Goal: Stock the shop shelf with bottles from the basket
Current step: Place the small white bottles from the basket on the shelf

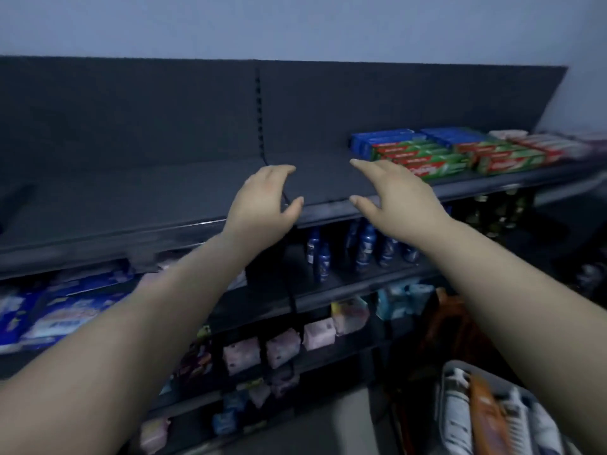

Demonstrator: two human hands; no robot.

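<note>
Both of my arms reach out over the front edge of the dark top shelf (138, 195). My left hand (262, 205) hovers there with fingers curved and apart, holding nothing. My right hand (394, 195) is beside it, also spread and without anything in it, its fingertips close to the toothpaste boxes. A grey basket (460, 367) sits at the bottom right with white and orange bottles (486, 418) lying in it. The image is blurred.
Red-green and blue toothpaste boxes (437, 156) fill the right part of the top shelf. Blue bottles (364, 247) stand on the shelf below. Lower shelves hold blue packets (62, 313) and small pink packs (282, 346). An orange object (456, 326) is behind the basket.
</note>
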